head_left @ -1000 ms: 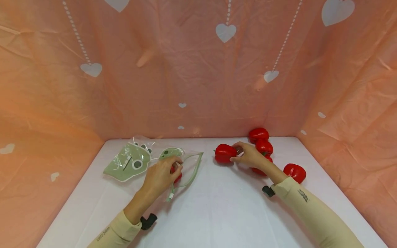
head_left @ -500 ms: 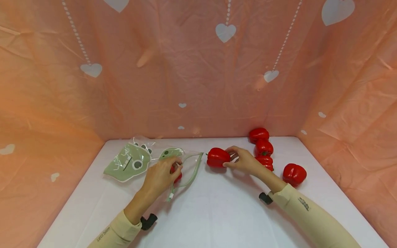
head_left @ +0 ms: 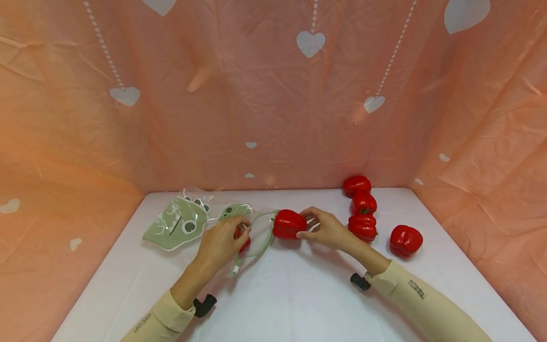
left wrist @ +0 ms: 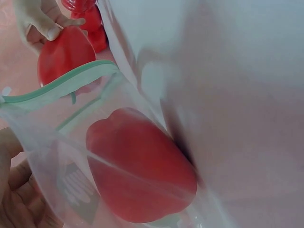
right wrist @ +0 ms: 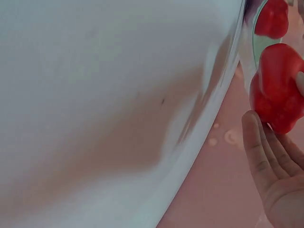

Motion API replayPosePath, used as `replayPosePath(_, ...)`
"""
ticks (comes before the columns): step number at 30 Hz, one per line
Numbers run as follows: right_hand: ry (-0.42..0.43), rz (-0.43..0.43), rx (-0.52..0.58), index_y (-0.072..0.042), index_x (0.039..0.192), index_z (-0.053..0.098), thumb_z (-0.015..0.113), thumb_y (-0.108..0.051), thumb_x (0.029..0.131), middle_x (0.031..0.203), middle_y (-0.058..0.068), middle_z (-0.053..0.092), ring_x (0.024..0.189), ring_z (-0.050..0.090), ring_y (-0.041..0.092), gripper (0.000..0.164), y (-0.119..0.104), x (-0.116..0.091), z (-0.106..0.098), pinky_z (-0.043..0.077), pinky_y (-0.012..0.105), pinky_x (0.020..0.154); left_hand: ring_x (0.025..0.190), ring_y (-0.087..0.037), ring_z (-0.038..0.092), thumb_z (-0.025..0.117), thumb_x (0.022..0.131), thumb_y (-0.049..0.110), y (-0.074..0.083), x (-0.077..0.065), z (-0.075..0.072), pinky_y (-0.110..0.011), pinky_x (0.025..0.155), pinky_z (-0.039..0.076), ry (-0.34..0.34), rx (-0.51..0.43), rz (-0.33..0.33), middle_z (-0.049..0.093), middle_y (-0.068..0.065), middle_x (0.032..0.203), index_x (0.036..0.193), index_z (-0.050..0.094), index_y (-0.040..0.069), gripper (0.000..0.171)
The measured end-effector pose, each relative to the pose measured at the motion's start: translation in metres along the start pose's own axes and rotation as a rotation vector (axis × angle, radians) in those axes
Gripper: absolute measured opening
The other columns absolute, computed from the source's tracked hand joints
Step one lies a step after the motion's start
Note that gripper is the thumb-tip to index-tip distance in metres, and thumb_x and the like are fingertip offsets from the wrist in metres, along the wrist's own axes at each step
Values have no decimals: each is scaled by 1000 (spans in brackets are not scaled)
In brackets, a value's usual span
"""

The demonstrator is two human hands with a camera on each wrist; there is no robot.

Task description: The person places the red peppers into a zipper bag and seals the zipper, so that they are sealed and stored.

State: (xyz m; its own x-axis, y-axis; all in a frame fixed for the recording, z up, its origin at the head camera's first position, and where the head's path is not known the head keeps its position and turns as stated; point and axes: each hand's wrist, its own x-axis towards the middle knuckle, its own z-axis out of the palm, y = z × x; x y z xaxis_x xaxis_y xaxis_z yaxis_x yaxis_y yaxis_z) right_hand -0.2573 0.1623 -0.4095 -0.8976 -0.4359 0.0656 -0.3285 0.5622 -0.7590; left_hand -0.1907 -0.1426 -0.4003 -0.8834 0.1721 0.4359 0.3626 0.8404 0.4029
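Observation:
My left hand (head_left: 224,238) pinches the upper side of a clear zip bag (head_left: 270,237), whose green-edged mouth gapes toward the right. Inside lies one red bell pepper (left wrist: 142,166), mostly hidden by the hand in the head view. My right hand (head_left: 326,230) holds a second bell pepper (head_left: 289,224) between thumb and fingers, its stem end pointing left at the bag's mouth. In the left wrist view this held bell pepper (left wrist: 64,52) is just beyond the green zip edge. The right wrist view shows the fingers (right wrist: 256,147) against its lower end.
Back right on the white table (head_left: 307,299), several bell peppers (head_left: 363,203) stand in a row, with another pepper (head_left: 405,241) apart to their right. Green cartoon bag prints (head_left: 177,223) lie at left. Orange cloth (head_left: 273,104) with hearts walls the back and sides.
My right hand has carried its bell pepper leftward and slightly nearer, from beside the pepper row to the bag's mouth. My left hand and the bag have stayed put.

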Motion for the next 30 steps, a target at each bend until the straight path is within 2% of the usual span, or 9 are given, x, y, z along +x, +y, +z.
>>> replayPosePath(20, -17, -49, 86, 1, 135, 62, 89, -16, 90, 119, 16, 72, 91, 75, 21, 55, -14, 4, 32, 64, 35, 81, 70, -14, 62, 80, 94, 13, 3, -1, 0, -32, 60, 54, -10, -4, -11, 74, 2, 88, 108, 78, 14, 14)
replayPosePath(30, 19, 0, 111, 1, 135, 63, 89, -16, 89, 119, 17, 71, 86, 75, 21, 55, -26, 8, 48, 64, 32, 72, 71, -15, 64, 78, 95, 13, 4, -2, 0, -35, 62, 56, 10, -17, 2, 75, 1, 90, 109, 77, 13, 14)
